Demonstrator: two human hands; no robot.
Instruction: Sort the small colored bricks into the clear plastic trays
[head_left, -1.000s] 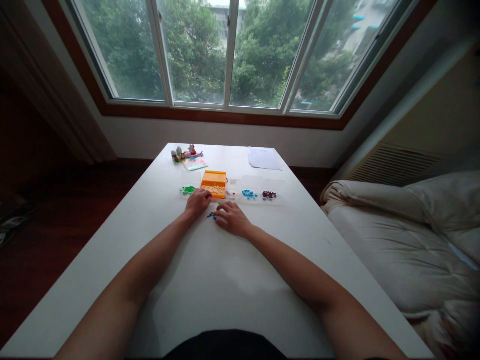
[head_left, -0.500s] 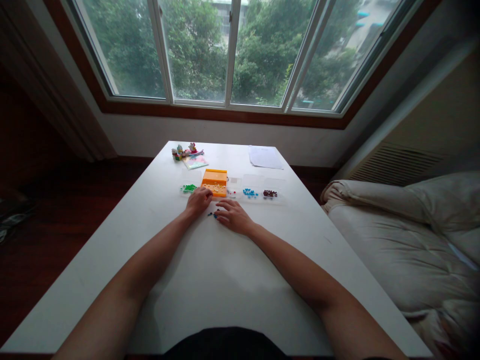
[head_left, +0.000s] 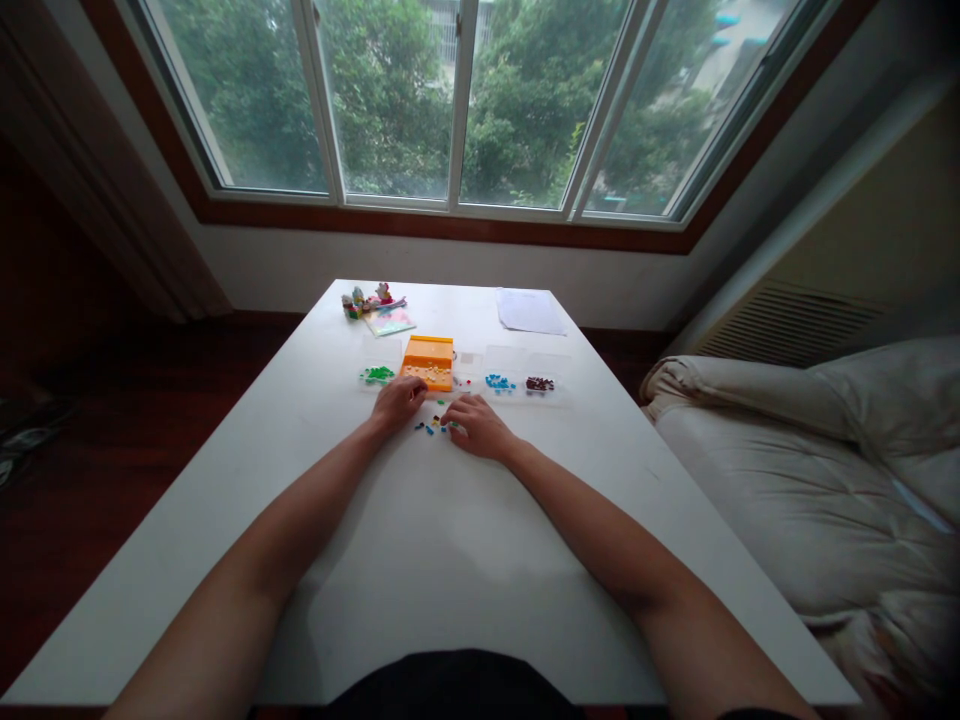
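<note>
Beside the orange case (head_left: 430, 350), the left hand (head_left: 398, 404) curls, its grip unclear from here. The right hand (head_left: 480, 427) has fingers apart near small pieces (head_left: 430, 430)

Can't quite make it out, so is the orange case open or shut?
Open: the orange case has its far half folded back, and small pale pieces show in the near half.
</note>
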